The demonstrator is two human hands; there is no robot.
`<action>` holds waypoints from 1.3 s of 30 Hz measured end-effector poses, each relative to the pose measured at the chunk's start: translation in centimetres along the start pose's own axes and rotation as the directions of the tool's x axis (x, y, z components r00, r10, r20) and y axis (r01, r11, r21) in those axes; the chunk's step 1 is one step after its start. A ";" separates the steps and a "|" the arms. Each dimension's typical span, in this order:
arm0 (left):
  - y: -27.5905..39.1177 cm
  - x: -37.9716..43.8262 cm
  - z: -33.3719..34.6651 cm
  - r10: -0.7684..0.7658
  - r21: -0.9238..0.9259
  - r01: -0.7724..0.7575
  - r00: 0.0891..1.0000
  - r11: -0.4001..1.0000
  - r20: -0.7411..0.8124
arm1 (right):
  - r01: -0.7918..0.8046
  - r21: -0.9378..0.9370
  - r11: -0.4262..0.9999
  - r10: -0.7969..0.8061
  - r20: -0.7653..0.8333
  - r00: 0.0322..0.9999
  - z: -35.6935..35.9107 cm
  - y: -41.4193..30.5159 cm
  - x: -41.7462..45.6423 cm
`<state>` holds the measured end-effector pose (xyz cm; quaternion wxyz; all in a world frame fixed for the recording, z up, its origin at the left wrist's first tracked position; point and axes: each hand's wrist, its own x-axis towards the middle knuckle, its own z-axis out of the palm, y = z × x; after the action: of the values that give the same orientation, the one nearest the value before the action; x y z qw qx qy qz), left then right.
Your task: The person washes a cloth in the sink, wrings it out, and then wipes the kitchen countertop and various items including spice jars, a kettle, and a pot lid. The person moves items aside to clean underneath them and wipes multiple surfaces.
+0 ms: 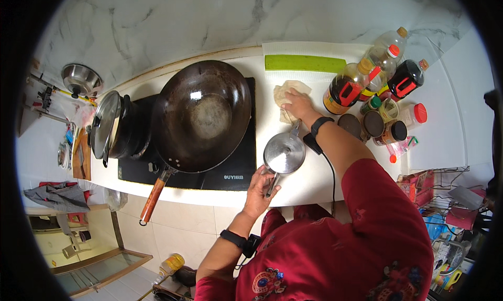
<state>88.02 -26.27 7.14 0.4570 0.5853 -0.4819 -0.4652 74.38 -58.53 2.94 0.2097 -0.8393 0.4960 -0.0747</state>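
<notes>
My left hand [259, 189] is at the counter's front edge, its fingers around the near handle of a small round stainless steel pot [284, 152]. A shiny lid with a knob covers it, so its inside is hidden. A second metal piece, like a handle or spout, sticks out at the pot's far side towards my right wrist. My right hand [298, 104] presses on a crumpled beige cloth [289, 91] on the white counter behind the pot. Part of the cloth is hidden under the hand. Both wrists wear black straps with small devices.
Left of the pot, a large dark wok [204, 104] stands on a black induction cooktop [220, 181], beside a lidded dark pot [118, 130]. Sauce bottles [346, 89] and jars [373, 122] crowd close to my right forearm. A green strip [304, 63] lies along the back.
</notes>
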 end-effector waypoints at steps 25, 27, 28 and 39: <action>-2.9 1.0 -0.3 -0.265 -0.458 0.159 0.948 0.875 -0.177 | 0.167 0.360 0.918 -0.073 -0.260 0.963 3.1 2.8 -12.9; -3.0 1.6 -0.6 -0.252 -0.441 0.161 0.955 0.883 -0.155 | 0.244 0.305 0.920 -0.162 -0.269 0.949 1.6 2.7 -15.1; -2.0 2.0 -0.7 -0.272 -0.421 0.190 0.951 0.887 -0.145 | 0.238 0.286 0.928 -0.173 -0.233 0.957 0.0 1.9 -16.6; -2.8 6.2 0.7 -0.332 -0.553 0.216 0.936 0.805 -0.118 | -0.295 0.731 0.615 0.091 0.305 0.948 -4.5 -2.2 -26.4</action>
<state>88.41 -32.15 3.61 0.5764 0.5448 -0.1934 -0.5775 61.48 -36.05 10.10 0.6110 -0.6136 0.4758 -0.1542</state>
